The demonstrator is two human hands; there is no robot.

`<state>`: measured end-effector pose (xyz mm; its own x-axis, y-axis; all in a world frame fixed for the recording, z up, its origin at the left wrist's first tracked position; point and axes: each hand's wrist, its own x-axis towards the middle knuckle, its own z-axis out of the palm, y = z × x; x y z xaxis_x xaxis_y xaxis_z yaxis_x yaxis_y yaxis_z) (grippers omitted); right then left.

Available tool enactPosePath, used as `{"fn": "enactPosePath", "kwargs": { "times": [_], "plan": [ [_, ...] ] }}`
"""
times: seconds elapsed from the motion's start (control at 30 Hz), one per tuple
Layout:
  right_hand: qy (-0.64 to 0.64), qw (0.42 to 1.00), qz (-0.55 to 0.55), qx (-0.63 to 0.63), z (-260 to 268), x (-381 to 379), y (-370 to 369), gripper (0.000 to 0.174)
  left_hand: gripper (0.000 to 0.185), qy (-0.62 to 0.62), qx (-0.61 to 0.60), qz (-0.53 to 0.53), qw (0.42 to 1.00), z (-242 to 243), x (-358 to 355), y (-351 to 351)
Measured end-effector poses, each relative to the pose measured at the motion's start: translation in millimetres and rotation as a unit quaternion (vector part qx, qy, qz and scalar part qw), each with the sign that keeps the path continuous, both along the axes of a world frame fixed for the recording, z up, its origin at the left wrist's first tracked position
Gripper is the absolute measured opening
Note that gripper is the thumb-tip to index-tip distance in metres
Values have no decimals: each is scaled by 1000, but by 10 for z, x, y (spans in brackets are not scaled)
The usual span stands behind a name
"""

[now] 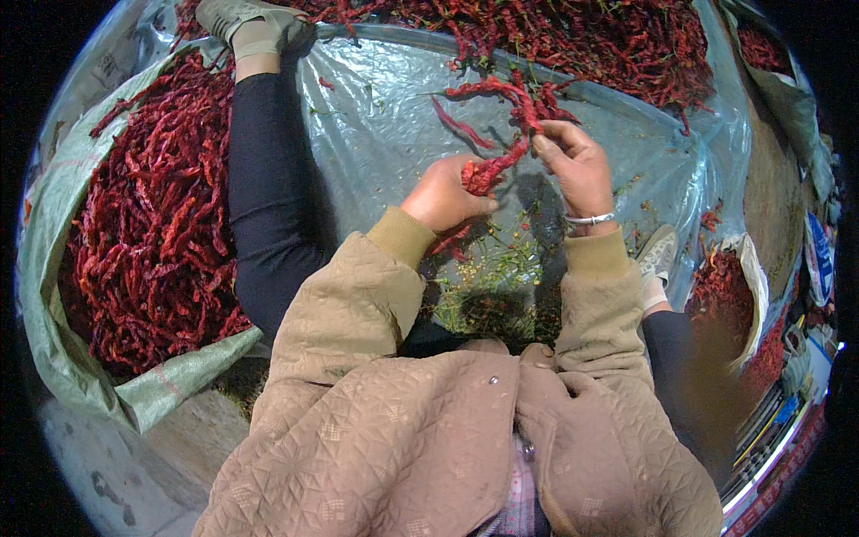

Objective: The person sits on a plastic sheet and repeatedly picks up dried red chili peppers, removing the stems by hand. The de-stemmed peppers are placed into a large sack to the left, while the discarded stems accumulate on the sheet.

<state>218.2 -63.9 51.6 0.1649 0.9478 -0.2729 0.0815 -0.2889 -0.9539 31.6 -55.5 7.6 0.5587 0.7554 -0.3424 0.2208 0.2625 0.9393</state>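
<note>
My left hand (pixel 444 194) is wrapped around a small bunch of dried red chilies (pixel 484 176), whose wrinkled pods stick out above the thumb. Just to the right, my right hand (pixel 578 161) pinches a dried chili (pixel 527 111) between thumb and fingertips. Their pods meet or overlap between the hands, so I cannot tell where each one ends. Loose chilies (pixel 463 124) lie on the clear plastic sheet (pixel 382 121) beyond my left hand. Below my hands, green stems and pale seeds (pixel 503 268) are scattered on the sheet.
At left, a woven sack (pixel 50 282) with its rim rolled down is full of dried chilies (pixel 158 221). A large chili heap (pixel 590 40) spreads across the far side. A white sack (pixel 755 288) holding red pieces stands at right. My outstretched legs (pixel 272 174) flank the work area.
</note>
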Motion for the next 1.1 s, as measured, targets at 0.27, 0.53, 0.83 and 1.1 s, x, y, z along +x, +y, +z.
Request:
{"fn": "enactPosePath", "kwargs": {
  "times": [0.27, 0.53, 0.83, 1.1],
  "plan": [
    [-147, 989, -18, -22, -268, 195, 27, 13, 26, -240, -259, 192, 915, 97, 51, 72],
    [-282, 927, 209, 131, -75, -242, -115, 13, 28, -255, -221, 234, 912, 42, 120, 46],
    [326, 945, 4, -22, 7, -495, -260, 12, 6, -340, -290, 342, 827, 162, 70, 171],
    [-331, 891, 269, 156, -547, 71, -136, 15, 28, -8, 338, 444, 830, 1189, -703, 258]
  ]
}}
